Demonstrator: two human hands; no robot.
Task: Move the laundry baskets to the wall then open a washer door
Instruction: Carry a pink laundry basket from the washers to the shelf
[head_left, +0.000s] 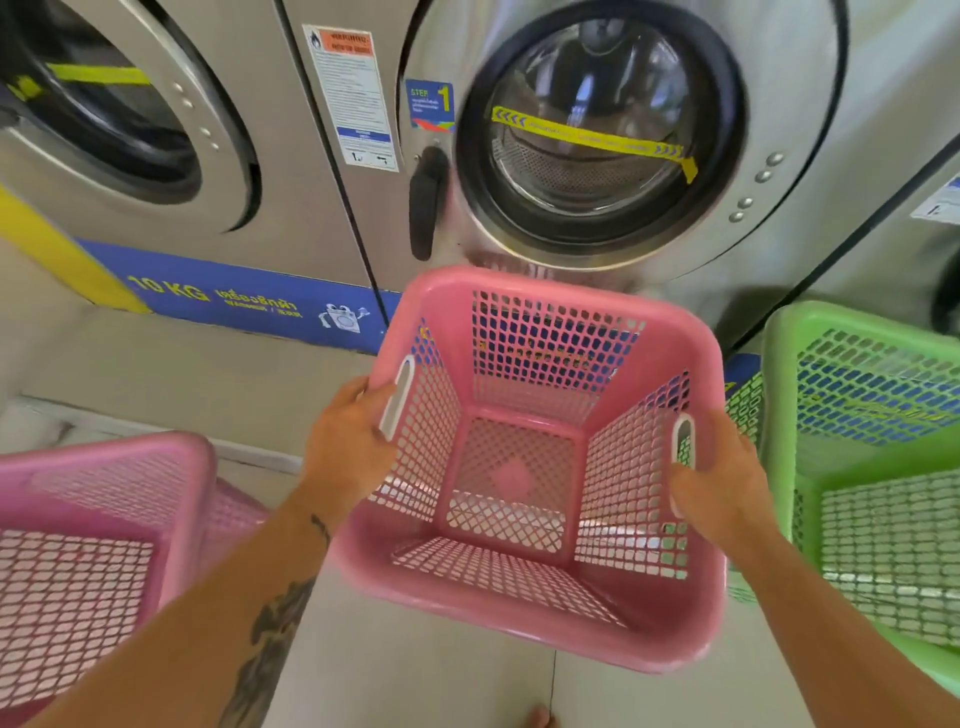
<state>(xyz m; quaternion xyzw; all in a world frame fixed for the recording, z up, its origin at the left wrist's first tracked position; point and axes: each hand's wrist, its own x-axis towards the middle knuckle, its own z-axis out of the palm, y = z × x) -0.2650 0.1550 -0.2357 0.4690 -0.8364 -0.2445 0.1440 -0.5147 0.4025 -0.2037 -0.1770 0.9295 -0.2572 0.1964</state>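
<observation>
An empty pink mesh laundry basket (535, 597) is in the centre, lifted off the floor and held from both sides. My left hand (350, 441) grips its left handle slot and my right hand (719, 480) grips its right handle slot. Right behind it stands a steel washer with a round glass door (597, 130) that is closed, a yellow strip across the glass and a black door handle (426, 202) on its left side. A second pink basket (98, 545) sits at the lower left and a green basket (872, 467) at the right.
Another washer (119, 104) stands to the left, and part of a third machine (924, 249) at the far right. A blue and yellow band (234, 301) runs along the machines' base above a low step. Beige floor tiles (415, 675) lie below the held basket.
</observation>
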